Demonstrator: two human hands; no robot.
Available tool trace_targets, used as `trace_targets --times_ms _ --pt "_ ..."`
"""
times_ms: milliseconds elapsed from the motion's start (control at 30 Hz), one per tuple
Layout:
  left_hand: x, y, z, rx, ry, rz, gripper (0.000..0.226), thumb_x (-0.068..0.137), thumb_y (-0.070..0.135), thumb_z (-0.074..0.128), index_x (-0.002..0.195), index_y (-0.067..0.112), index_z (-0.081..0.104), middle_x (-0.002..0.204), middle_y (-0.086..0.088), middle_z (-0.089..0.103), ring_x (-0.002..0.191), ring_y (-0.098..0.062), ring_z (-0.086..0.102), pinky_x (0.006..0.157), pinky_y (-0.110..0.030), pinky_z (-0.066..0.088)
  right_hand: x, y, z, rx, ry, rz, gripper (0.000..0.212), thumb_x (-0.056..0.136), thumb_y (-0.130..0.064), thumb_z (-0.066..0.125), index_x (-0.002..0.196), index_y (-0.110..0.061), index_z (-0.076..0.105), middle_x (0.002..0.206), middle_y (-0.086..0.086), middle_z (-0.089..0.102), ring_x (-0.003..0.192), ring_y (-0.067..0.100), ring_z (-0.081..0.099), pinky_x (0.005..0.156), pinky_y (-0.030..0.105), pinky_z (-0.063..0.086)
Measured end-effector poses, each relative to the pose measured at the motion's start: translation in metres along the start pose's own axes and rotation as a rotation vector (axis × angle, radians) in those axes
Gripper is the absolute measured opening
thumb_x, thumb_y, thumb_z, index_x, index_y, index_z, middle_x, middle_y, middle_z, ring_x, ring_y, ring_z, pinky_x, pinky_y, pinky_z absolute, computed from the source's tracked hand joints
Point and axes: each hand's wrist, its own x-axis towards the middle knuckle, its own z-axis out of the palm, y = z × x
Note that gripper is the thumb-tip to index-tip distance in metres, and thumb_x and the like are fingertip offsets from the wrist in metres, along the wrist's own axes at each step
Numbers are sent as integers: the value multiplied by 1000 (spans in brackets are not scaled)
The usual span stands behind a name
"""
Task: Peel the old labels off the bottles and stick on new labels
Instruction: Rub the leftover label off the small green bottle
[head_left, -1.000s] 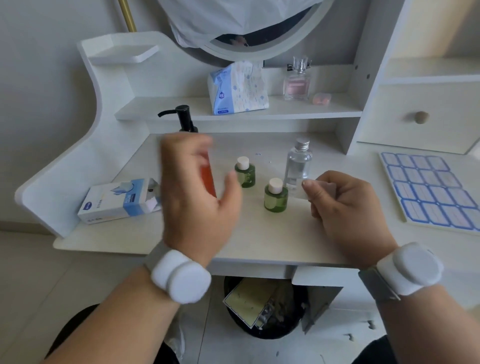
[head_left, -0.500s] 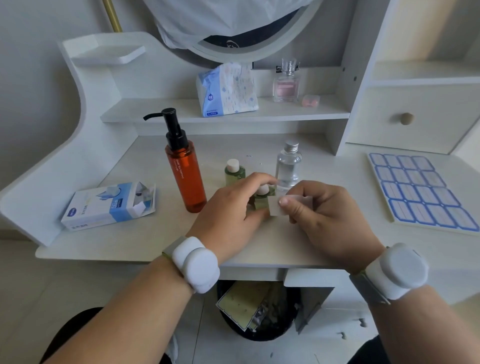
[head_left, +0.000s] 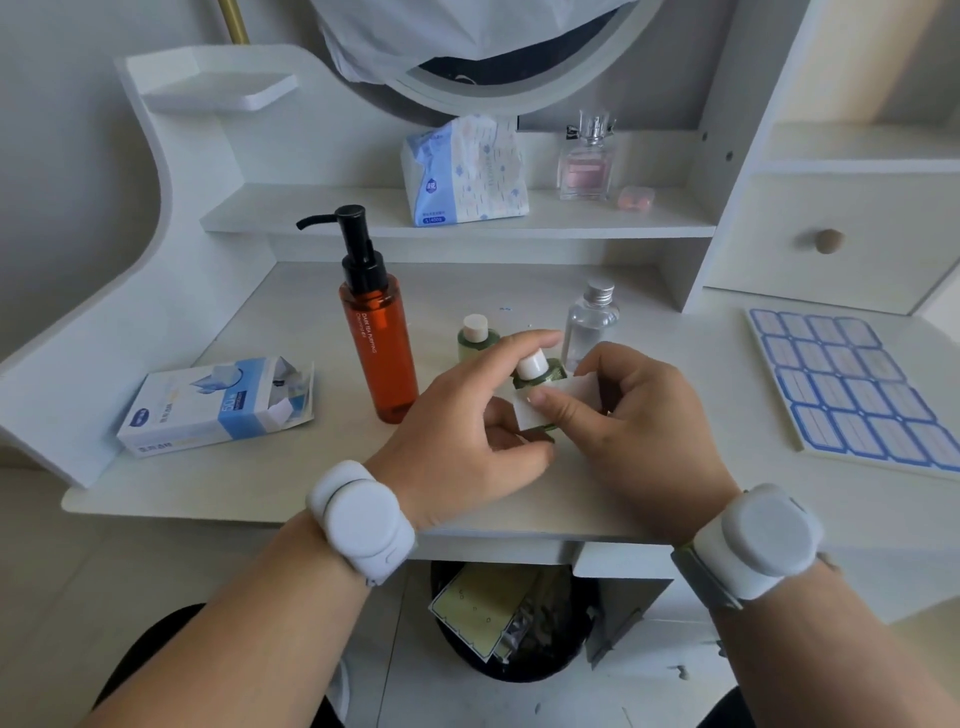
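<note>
My left hand (head_left: 462, 415) grips a small green bottle (head_left: 549, 372) with a white cap, lifted and tilted above the desk. My right hand (head_left: 628, 415) pinches a white square pad (head_left: 550, 402) and presses it with the thumb against the bottle's side. A second small green bottle (head_left: 475, 340) stands behind my left hand. A clear bottle (head_left: 589, 322) with a silver cap stands behind my right hand. A tall orange pump bottle (head_left: 376, 338) stands to the left. A sheet of blue-bordered labels (head_left: 852, 384) lies flat at the right.
An opened blue and white box (head_left: 218, 405) lies at the desk's left. On the shelf stand a tissue pack (head_left: 465, 171), a perfume bottle (head_left: 584, 163) and a small pink case (head_left: 636, 197). A black bin (head_left: 509, 623) with scraps sits under the desk (head_left: 291, 467).
My left hand came down from beside the orange bottle, took the near green bottle and lifted it. My right hand brought the white pad onto the bottle's side.
</note>
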Motion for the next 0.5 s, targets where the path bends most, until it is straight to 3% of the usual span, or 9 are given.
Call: trace_targets --times_ms 67,167,300,500 --pt "0 -1 -3 -58 -11 26 67 89 11 73 147 33 49 92 11 63 67 -27 66 74 -49 60 1 1 -1 32 -19 9 45 75 -49 83 78 -11 59 55 -10 43 51 7 38 50 16 34" --pt "0 -2 -4 -143 -16 23 57 95 12 71 145 30 52 105 8 62 77 -20 74 77 -49 61 2 1 -5 150 -103 33 52 72 -57 81 85 -12 57 62 -6 47 54 11 42 52 22 38" --pt "3 -4 -7 -309 -9 -33 54 94 6 70 141 29 56 110 12 67 87 -27 78 78 -32 61 3 0 -7 452 -214 99 41 78 -40 79 93 -7 60 69 0 59 53 20 53 51 30 44" --pt "5 -5 -10 -504 56 -54 55 88 11 69 139 27 57 107 -1 68 79 -31 75 71 -32 59 6 -6 0 672 -321 218 41 80 -35 78 104 -7 59 77 21 71 65 33 67 58 36 55"
